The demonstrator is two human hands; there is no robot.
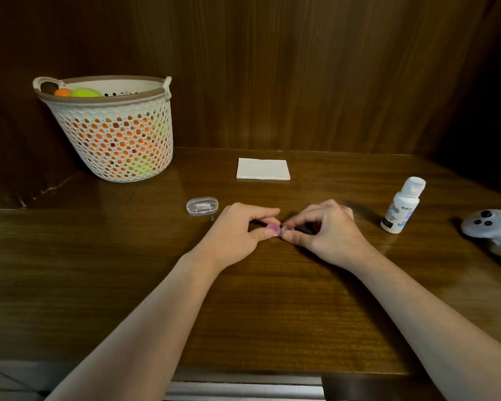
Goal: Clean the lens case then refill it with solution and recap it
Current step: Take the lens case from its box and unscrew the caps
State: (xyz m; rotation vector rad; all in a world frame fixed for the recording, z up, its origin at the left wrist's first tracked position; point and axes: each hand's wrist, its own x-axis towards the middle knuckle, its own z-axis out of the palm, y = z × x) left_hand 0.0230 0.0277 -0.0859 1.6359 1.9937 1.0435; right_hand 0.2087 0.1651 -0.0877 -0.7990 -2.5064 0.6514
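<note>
Both hands meet over the middle of the wooden desk (pixel 272 299), working on a small lens case (pixel 279 229) held low, at or just above the surface. The left hand (pixel 237 230) pinches the case's pink end between thumb and curled index finger, the other fingers folded loosely behind. The right hand (pixel 327 230) pinches the clear end, where a clear round piece (pixel 288 228), possibly a cap, sits between its thumb and index finger; whether that piece is screwed on or already loose cannot be told from this view. The 2 thumbs nearly touch at the case. To the right of the hands, well apart, 1 white solution bottle (pixel 402 205) stands upright with its cap on. Just left of the left hand lies 1 clear oval box (pixel 202 206) with something white inside. Farther back, near the wall, rests 1 folded white tissue (pixel 263 169). At the back left stands a perforated basket (pixel 113 146) holding orange and green balls (pixel 84 92). At the right edge a grey controller (pixel 492 227) lies on the desk.
</note>
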